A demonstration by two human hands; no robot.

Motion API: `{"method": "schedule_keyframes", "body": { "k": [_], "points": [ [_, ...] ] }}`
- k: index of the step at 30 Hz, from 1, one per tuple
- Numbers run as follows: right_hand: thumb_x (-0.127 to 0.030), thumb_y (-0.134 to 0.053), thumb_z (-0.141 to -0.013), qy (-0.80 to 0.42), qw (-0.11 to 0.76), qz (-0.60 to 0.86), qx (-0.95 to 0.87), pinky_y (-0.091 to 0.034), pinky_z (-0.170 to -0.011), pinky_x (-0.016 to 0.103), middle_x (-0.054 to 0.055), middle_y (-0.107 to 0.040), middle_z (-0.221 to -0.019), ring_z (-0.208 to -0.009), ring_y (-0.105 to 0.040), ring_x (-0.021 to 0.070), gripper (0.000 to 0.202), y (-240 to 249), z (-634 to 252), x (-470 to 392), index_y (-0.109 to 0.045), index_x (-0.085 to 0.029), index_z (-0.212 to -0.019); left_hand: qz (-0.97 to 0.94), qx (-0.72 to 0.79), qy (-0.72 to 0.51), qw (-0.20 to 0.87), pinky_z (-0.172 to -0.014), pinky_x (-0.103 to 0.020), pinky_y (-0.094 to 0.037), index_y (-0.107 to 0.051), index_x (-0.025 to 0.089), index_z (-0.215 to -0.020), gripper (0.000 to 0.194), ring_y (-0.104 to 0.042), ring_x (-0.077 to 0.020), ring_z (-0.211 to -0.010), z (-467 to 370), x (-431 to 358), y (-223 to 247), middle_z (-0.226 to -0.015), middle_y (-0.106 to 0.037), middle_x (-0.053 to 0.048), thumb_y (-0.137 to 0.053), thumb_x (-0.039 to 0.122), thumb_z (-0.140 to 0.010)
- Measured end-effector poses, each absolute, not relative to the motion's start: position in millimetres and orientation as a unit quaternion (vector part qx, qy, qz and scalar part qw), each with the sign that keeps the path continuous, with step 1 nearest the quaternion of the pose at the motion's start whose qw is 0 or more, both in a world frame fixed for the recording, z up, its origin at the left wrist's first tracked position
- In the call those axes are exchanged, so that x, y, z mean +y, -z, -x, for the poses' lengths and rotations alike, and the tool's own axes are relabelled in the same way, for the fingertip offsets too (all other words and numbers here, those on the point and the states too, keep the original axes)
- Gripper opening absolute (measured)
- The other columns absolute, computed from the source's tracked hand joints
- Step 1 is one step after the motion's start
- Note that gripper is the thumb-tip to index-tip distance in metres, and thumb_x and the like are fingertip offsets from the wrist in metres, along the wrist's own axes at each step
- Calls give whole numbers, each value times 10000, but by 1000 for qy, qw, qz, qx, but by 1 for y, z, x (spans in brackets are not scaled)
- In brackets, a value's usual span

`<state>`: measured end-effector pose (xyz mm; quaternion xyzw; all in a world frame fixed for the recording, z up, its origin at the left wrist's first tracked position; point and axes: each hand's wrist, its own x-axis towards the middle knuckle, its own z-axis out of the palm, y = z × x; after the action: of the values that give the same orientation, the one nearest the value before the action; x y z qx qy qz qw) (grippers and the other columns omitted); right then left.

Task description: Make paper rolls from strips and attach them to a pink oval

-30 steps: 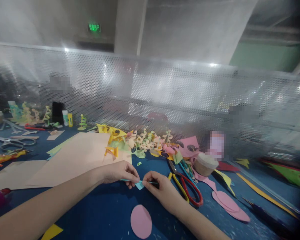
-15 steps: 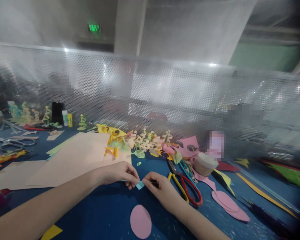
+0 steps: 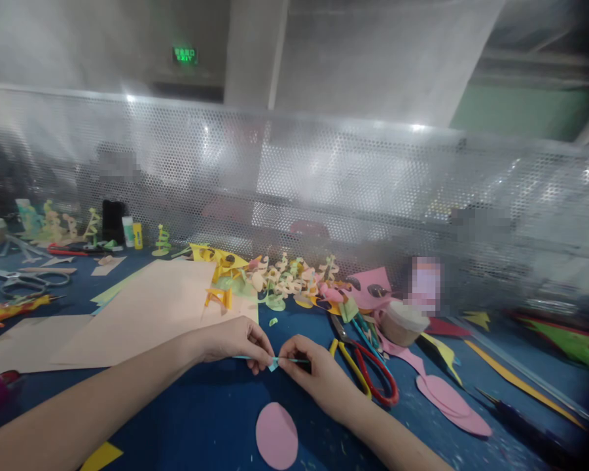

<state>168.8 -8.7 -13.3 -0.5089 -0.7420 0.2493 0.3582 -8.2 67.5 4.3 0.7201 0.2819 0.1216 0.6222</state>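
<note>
Between my two hands is a small light-blue paper strip (image 3: pixel 273 365), its thin ends poking out past the fingers on both sides. My left hand (image 3: pixel 245 341) pinches it from the left, and my right hand (image 3: pixel 304 366) pinches it from the right, the fingertips almost meeting. Most of the strip is hidden by the fingers. Below them a pink paper oval (image 3: pixel 276 436) lies flat on the blue table (image 3: pixel 201 418). Beside my right hand rest scissors with red and yellow handles (image 3: pixel 377 376).
Large cream paper sheets (image 3: pixel 147 307) lie at the left. Curled paper pieces (image 3: pixel 289 278) crowd the back, before a perforated metal screen (image 3: pixel 216 170). At the right are a lidded tub (image 3: pixel 404 324), pink cutouts (image 3: pixel 449 402) and a dark pointed tool (image 3: pixel 520 422). Grey scissors (image 3: pixel 24 281) lie far left.
My fingertips have shifted slightly, and the blue strip between them has turned, so less of its flat face shows. My right hand's fingers have risen a little. Everything else stays put.
</note>
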Motion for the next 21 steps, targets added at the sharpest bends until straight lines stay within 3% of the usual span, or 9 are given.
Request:
{"method": "schedule_keyframes", "body": {
  "k": [10, 15, 19, 21],
  "points": [
    [-211, -522, -793, -212, 365, 480, -769, -396, -663, 247, 5, -547, -743, -727, -506, 147, 74, 9, -170, -11, -572, -193, -741, -729, 274, -106, 619, -498, -208, -414, -658, 143, -677, 128, -517, -85, -432, 7, 67, -3, -516, -602, 30, -672, 250, -609],
    [-225, -543, -785, -185, 364, 497, -766, -404, -645, 240, 9, -568, -749, -730, -523, 149, 80, -2, -171, -14, -605, -201, -741, -726, 268, -134, 619, -586, -223, -424, -648, 152, -708, 167, -547, -101, -523, 5, 61, -10, -571, -600, 35, -678, 277, -603],
    [-257, -507, -801, -169, 361, 518, -757, -420, -653, 235, 15, -596, -843, -757, -555, 144, 131, -12, -186, -22, -588, -217, -897, -732, 266, -161, 606, -619, -212, -390, -660, 150, -662, 142, -527, -108, -577, 1, 54, -14, -568, -595, 34, -677, 280, -608],
    [-290, -476, -808, -125, 354, 571, -730, -427, -634, 239, 12, -605, -792, -712, -566, 146, 144, -18, -208, -30, -554, -205, -895, -728, 285, -183, 597, -614, -209, -369, -671, 157, -659, 145, -523, -118, -599, -1, 52, -14, -583, -607, 31, -678, 292, -608]
  ]
}}
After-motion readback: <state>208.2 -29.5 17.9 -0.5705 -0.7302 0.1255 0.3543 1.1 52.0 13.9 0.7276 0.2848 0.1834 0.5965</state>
